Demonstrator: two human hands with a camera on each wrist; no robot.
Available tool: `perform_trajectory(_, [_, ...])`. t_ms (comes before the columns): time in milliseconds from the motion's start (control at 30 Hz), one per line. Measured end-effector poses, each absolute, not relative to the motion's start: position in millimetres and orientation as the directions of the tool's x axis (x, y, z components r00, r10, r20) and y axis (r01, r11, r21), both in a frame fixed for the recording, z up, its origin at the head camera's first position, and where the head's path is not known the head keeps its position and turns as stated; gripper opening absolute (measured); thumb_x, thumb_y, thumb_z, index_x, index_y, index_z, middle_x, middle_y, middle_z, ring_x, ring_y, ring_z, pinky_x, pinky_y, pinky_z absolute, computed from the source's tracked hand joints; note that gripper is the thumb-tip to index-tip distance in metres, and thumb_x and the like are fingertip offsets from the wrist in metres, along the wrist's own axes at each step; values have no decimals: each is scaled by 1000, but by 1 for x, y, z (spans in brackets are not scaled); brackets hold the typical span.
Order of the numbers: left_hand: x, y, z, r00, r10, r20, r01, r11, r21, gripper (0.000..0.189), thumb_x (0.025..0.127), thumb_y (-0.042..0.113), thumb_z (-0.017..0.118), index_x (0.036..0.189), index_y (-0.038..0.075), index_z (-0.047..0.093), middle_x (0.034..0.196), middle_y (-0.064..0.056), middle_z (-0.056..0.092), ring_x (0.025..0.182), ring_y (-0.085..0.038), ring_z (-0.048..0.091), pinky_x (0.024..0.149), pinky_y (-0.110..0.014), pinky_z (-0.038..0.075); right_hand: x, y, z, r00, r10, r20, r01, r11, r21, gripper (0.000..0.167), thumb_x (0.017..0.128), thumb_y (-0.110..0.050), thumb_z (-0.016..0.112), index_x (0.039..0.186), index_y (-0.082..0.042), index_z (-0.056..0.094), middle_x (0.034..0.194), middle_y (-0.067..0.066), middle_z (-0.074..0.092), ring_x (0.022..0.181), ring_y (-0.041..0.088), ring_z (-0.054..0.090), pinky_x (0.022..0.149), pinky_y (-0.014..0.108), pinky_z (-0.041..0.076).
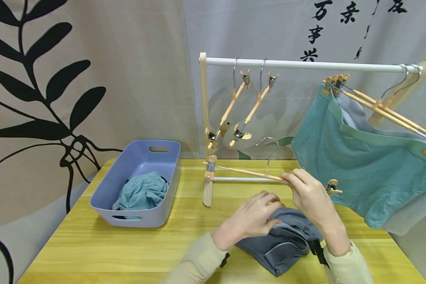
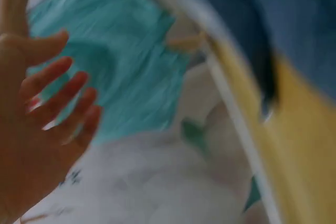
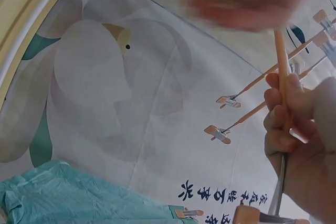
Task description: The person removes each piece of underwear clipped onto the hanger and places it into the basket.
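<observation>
My right hand (image 1: 310,199) grips the wooden bar of a clip hanger (image 1: 248,172) above the table, with its metal hook pointing up. One clip (image 1: 210,165) shows at the hanger's left end and another (image 1: 333,187) beyond my right hand. In the right wrist view, fingers and thumb wrap the bar (image 3: 282,56). My left hand (image 1: 250,217) is over a dark grey, bunched garment (image 1: 287,240) on the table. Its fingers (image 2: 63,93) are loosely bent and hold nothing in the left wrist view. The garment's exact kind is unclear.
A rack with a white rail (image 1: 305,65) stands behind. Two bare clip hangers (image 1: 230,104) hang at its left. Teal shorts (image 1: 340,146) and a pale garment (image 1: 408,217) hang at its right. A blue-grey basket (image 1: 170,197) holds teal cloth (image 1: 143,191).
</observation>
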State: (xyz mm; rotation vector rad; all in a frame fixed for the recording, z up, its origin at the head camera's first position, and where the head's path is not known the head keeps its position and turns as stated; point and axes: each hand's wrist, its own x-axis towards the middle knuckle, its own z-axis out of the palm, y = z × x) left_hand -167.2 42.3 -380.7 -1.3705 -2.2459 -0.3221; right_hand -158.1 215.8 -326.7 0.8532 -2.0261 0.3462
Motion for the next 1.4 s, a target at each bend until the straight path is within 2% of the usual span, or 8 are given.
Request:
perform_trajectory(233, [-169, 90, -422, -540, 836, -103, 825, 549, 134, 85, 77, 57, 69, 147, 42, 25, 156, 5, 25, 144, -23, 26, 106, -42, 42, -157, 221, -327, -382, -438, 814, -672, 737, 81, 42, 101, -26, 37, 89, -1, 68, 79, 5, 62, 70, 16, 58, 61, 26, 49])
perform_trajectory(333, [-172, 107, -435, -575, 775, -261, 773, 619, 138, 93, 73, 58, 71, 145, 55, 12, 159, 11, 11, 148, -25, 14, 105, -52, 40, -157, 222, -327, -390, -435, 812, -667, 741, 76, 40, 100, -26, 39, 89, -1, 68, 79, 4, 62, 70, 16, 57, 61, 26, 49])
perform_trajectory(433, [-176, 118, -441, -605, 725, -329, 745, 661, 87, 93, 73, 58, 71, 142, 60, 8, 158, 15, 11, 147, -22, 20, 103, -49, 43, -156, 223, -327, -392, -431, 812, -666, 743, 73, 39, 100, -26, 40, 88, -1, 68, 78, 4, 61, 70, 16, 57, 61, 26, 49])
perform_trajectory(600, [-179, 126, -442, -653, 676, -341, 718, 697, 6, 77, 81, 46, 70, 140, 58, 22, 153, 17, 25, 136, -15, 38, 92, -32, 50, -156, 224, -327, -391, -425, 816, -671, 738, 63, 35, 98, -23, 44, 88, -1, 69, 78, 5, 61, 70, 16, 57, 62, 25, 48])
perform_trajectory(767, [-178, 124, -442, -688, 672, -274, 709, 704, -53, 66, 83, 38, 71, 138, 52, 37, 147, 14, 37, 125, -13, 49, 84, -23, 51, -156, 224, -327, -397, -421, 816, -669, 741, 58, 11, 89, -7, 60, 87, -1, 69, 78, 5, 61, 70, 16, 57, 62, 24, 48])
perform_trajectory(933, [-184, 107, -440, -662, 713, -231, 727, 686, 35, 53, 84, 28, 71, 131, 44, 50, 130, 11, 52, 103, -5, 58, 72, -18, 48, -156, 226, -327, -404, -413, 817, -656, 753, 56, 4, 84, -2, 65, 86, 0, 69, 78, 5, 62, 70, 16, 58, 63, 25, 49])
perform_trajectory(1133, [-193, 73, -430, -624, 753, -210, 718, 658, 226, 41, 84, 10, 66, 118, 32, 59, 114, 4, 60, 84, -6, 52, 65, -18, 39, -155, 230, -325, -402, -401, 823, -656, 753, 46, 29, 97, -19, 50, 88, 1, 69, 78, 6, 63, 71, 17, 58, 66, 26, 49])
perform_trajectory(1400, [-201, 10, -397, -724, 690, -30, 644, 690, 330, 53, 77, 1, 62, 126, 19, 57, 111, -8, 60, 85, -14, 54, 69, -21, 42, -154, 234, -322, -378, -377, 846, -657, 753, 42, 44, 102, -29, 41, 87, 2, 69, 77, 8, 63, 71, 19, 58, 67, 25, 47])
